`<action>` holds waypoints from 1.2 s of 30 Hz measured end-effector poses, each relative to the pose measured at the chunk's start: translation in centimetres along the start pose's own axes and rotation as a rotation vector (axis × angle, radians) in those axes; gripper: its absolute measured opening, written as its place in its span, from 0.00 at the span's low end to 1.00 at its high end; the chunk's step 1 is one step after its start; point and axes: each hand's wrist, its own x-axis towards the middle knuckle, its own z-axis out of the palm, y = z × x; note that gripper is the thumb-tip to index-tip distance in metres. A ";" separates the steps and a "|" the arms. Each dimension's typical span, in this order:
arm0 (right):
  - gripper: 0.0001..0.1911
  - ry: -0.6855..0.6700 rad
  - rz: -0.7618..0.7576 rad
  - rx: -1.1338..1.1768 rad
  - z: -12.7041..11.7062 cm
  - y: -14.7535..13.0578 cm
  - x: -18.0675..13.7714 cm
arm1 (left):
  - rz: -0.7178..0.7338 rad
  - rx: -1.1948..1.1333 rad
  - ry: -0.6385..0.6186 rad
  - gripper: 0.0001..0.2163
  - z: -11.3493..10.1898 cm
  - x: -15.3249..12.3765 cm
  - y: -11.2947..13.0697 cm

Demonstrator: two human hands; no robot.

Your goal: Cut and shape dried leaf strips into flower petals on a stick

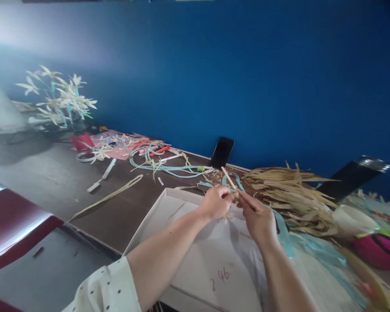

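My left hand (pixel 217 202) and my right hand (pixel 259 219) meet over a shallow white box lid (pixel 195 255). A thin pale stick (pixel 229 178) slants up and away from between them, and the fingers of my right hand are closed on its lower end. My left hand is pinched beside it; exactly what its fingertips grip is hidden. Some pale dried fibres (pixel 226 217) show just below the fingers. Pink handwriting marks the lid's inside. Right of my right hand runs a light blue ribbon (pixel 283 234).
Dried husk leaves (pixel 292 195) pile up at right, near a black flask (pixel 352 177), a white bowl (pixel 354 220) and a pink pouch (pixel 378 251). A phone (pixel 222 151) leans on the blue wall. Looped blue cord (pixel 169 169) and a husk flower arrangement (pixel 63 97) stand left.
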 end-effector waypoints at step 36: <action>0.29 -0.166 0.273 0.561 -0.6 -1.1 -0.3 | -0.156 -0.088 0.029 0.11 -0.1 0.7 -0.9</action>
